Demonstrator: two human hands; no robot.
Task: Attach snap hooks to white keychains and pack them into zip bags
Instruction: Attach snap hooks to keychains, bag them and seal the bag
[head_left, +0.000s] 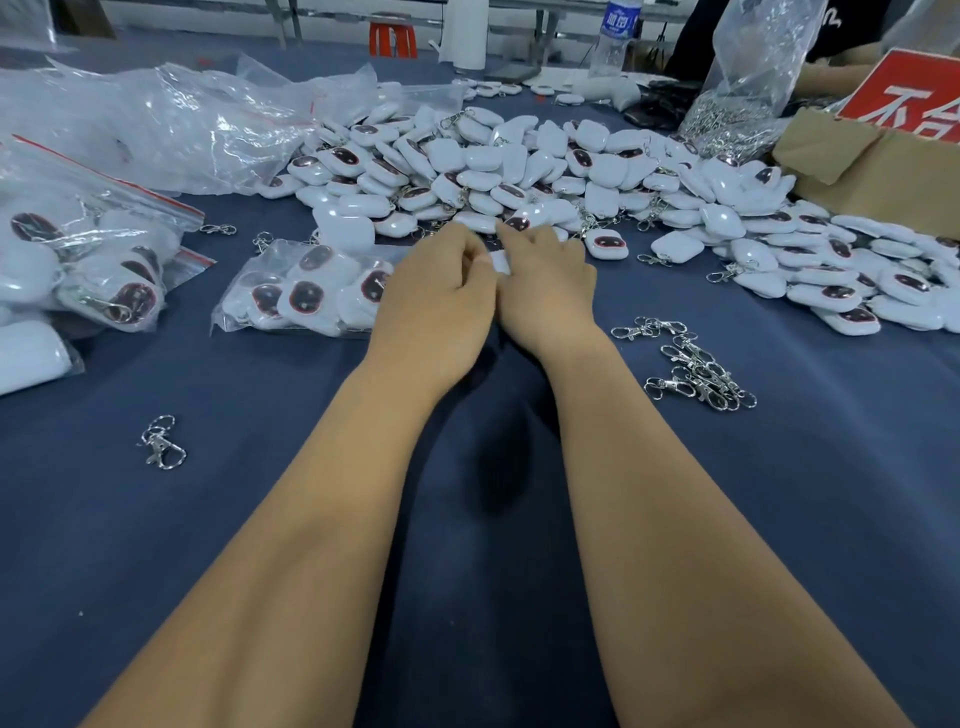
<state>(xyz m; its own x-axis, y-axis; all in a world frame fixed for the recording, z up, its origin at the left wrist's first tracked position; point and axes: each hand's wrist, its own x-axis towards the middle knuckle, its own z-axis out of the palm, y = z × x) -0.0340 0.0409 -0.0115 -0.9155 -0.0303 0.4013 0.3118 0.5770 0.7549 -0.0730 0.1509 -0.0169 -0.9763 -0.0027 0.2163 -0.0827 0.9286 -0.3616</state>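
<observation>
— What do you see at the left side?

— I see filled zip bags (78, 260) with red strips lying on the blue table (260, 519). One lone snap hook (163, 442) lies in front of them, well apart. A smaller filled bag (304, 291) lies just beside the left hand.

— And the hands?

— In the middle, the left hand (436, 301) and the right hand (548, 291) meet, both with curled fingers. Together they pinch one white keychain (500, 260) between them; only a small white part of it shows. I cannot tell if a hook is on it.

— What lies behind them?

— A big heap of white keychains (519, 166), touching the fingertips.

— And at the right?

— A small group of loose snap hooks (691, 364) lies near the right wrist. Further back I see a cardboard box (872, 171), a bag of hooks (737, 104) and a water bottle (615, 36).
</observation>
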